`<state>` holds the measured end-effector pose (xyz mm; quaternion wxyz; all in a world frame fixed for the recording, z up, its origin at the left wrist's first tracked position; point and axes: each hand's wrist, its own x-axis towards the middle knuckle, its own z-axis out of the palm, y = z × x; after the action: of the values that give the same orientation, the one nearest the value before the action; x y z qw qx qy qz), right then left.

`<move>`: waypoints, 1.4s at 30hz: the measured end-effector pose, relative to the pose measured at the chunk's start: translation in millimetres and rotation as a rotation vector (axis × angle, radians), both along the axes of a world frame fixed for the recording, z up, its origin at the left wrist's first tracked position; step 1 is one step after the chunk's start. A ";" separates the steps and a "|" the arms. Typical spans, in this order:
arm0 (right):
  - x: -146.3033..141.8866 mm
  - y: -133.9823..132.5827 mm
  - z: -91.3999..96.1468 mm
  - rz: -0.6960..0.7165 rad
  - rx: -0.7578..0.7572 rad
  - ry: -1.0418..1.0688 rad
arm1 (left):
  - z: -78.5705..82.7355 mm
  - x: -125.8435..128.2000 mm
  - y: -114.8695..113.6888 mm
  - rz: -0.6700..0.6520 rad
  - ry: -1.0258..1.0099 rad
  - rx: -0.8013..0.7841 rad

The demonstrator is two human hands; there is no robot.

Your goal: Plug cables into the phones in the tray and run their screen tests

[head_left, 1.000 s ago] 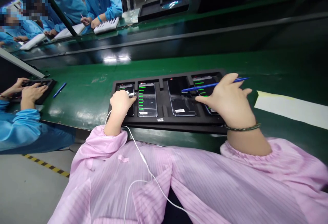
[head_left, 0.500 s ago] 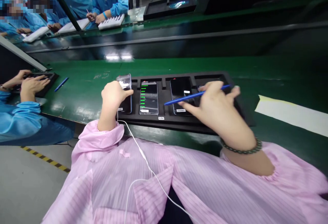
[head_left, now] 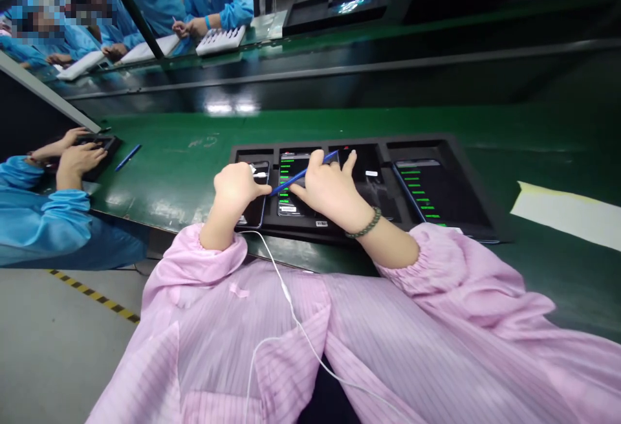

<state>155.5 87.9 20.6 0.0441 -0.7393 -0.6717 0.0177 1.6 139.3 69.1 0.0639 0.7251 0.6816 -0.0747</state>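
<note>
My right hand (head_left: pixel 334 191) is closed around a blue pen (head_left: pixel 303 175), its tip pointing left at the right edge of the leftmost phone (head_left: pixel 255 212). Gripping that phone from above is my left hand (head_left: pixel 235 194), thumb stretched along its right side; the other fingers are mostly hidden. Under my right hand lies a second phone (head_left: pixel 287 168) with green lines on its screen. A dark-screened phone (head_left: pixel 371 188) with a white label sits beside it, and a fourth phone (head_left: pixel 422 184) shows green lines. All are at a black compartmented tray (head_left: pixel 420 149).
A white earphone cable (head_left: pixel 286 294) hangs over my pink smock. A strip of paper (head_left: pixel 567 210) lies right of the tray. To the left are another blue pen (head_left: pixel 128 157) and a co-worker's hands (head_left: pixel 80 164). Several people in blue sit across the green bench (head_left: pixel 169 171).
My right hand, with the blue pen, has moved left from the fourth phone to above the second. The fourth phone's green-lined screen is now uncovered. My left hand remains at the leftmost phone.
</note>
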 end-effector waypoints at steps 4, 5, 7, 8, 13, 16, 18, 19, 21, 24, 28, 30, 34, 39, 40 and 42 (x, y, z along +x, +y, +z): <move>-10.9 11.2 16.8 0.023 -0.138 -0.004 | -11.4 -0.2 8.0 0.044 -0.054 -0.007; -13.5 12.9 19.5 0.020 -0.159 0.006 | -11.1 -2.7 9.5 0.056 -0.069 0.002; -18.6 15.4 22.3 -0.003 -0.177 0.035 | -9.1 -9.8 10.8 0.065 -0.108 0.016; -20.9 16.4 22.6 -0.019 -0.181 0.051 | -7.8 -14.3 10.4 0.065 -0.133 0.022; -21.5 20.1 20.5 -0.046 -0.182 0.085 | -1.4 -44.9 -2.8 0.053 -0.297 0.085; -10.8 20.6 18.8 -0.052 -0.149 0.088 | -0.7 -68.0 -13.7 0.085 -0.419 0.117; -4.5 20.9 17.0 -0.088 -0.114 0.114 | -4.1 -82.9 -17.5 0.133 -0.500 0.138; -3.2 21.3 15.9 -0.106 -0.081 0.133 | -7.1 -89.5 -17.9 0.159 -0.539 0.146; -5.6 22.9 13.1 -0.125 0.006 0.167 | -14.8 -100.2 -16.1 0.215 -0.613 0.166; -18.5 26.9 9.3 -0.095 0.067 0.165 | -27.4 -109.3 -10.0 0.303 -0.705 0.200; -33.1 32.5 7.8 -0.070 0.016 0.076 | -40.4 -114.5 -2.8 0.387 -0.756 0.222; -35.7 34.0 8.1 -0.085 0.010 0.054 | -44.3 -116.2 -1.2 0.396 -0.748 0.238; -37.5 33.2 7.7 -0.079 0.029 0.017 | -47.0 -117.0 -1.3 0.378 -0.730 0.261; -37.8 32.0 3.1 -0.081 0.026 -0.020 | -48.1 -115.9 -0.2 0.354 -0.694 0.231; -37.7 31.7 2.3 -0.081 0.040 -0.023 | -48.6 -116.2 0.2 0.350 -0.689 0.225; -38.0 30.7 2.0 -0.099 0.046 -0.026 | -49.6 -117.2 0.2 0.341 -0.683 0.220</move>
<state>117.4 118.5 22.6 0.0533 -0.7705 -0.6351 -0.0094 -115.5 139.5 19.5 0.2203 0.5870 0.7358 0.2558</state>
